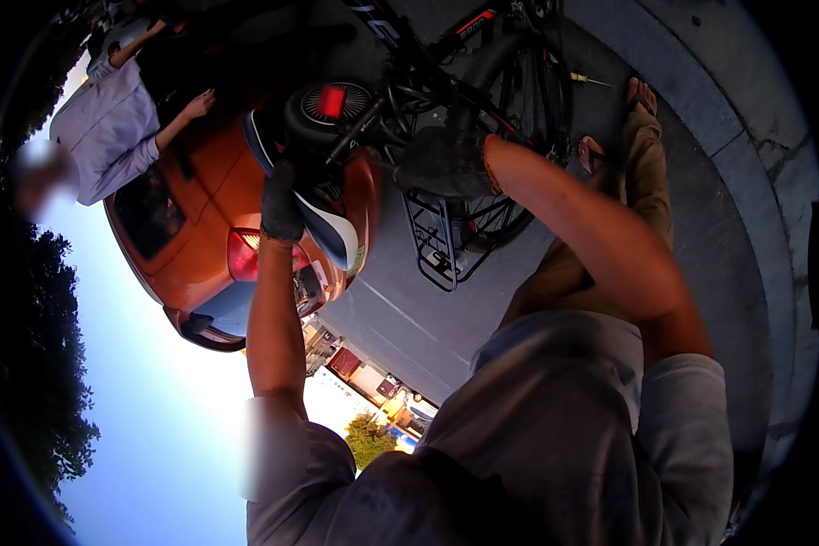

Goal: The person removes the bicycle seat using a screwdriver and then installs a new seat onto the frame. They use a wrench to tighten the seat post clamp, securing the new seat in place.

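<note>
My left hand (282, 211), in a dark glove, is closed on a black-and-white bicycle saddle (332, 229). A red rear light (330, 102) shows just beyond the saddle. My right hand (444, 164), also gloved, is closed beside the frame of a black-and-red bicycle (478, 100), above its rear rack (439, 264). Whatever lies inside the right fingers is dark and hidden. Around the rack, the bicycle's wheel (530, 91) and spokes are partly in shadow.
An orange car (196, 214) stands close behind the saddle. Another person in a light shirt (109, 127) is at the upper left. On the ground, near my sandalled feet (642, 96), lies a yellow-handled screwdriver (584, 78). A kerb (701, 100) curves along the right.
</note>
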A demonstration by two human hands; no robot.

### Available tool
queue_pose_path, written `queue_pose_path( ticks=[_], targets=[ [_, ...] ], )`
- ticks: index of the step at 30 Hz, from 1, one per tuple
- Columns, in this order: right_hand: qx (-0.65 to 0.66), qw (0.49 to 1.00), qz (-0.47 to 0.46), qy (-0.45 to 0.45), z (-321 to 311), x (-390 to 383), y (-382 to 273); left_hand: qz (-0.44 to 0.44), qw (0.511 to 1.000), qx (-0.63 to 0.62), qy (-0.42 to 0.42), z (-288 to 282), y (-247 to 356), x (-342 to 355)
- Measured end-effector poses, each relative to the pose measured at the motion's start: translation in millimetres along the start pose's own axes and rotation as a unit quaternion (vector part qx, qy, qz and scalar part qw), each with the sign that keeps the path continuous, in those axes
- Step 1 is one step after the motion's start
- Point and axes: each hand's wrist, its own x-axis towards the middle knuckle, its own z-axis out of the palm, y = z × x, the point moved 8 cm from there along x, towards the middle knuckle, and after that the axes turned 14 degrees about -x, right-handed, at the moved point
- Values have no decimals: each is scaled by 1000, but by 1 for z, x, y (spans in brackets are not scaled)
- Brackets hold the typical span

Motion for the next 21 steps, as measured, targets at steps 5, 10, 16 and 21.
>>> queue_pose_path(
  ticks=[5,10,16,21],
  targets=[
    [-6,999,-51,9,-12,-2,4,-16,999,-23,-46,12,0,-4],
    [-17,997,-63,-40,-10,5,5,-11,999,6,-45,11,1,-4],
    [-152,979,-129,-47,-19,19,12,-3,1000,-20,3,12,3,-10],
    [-138,976,-122,-117,-3,33,33,-18,998,21,55,22,11,-13]
  ],
)
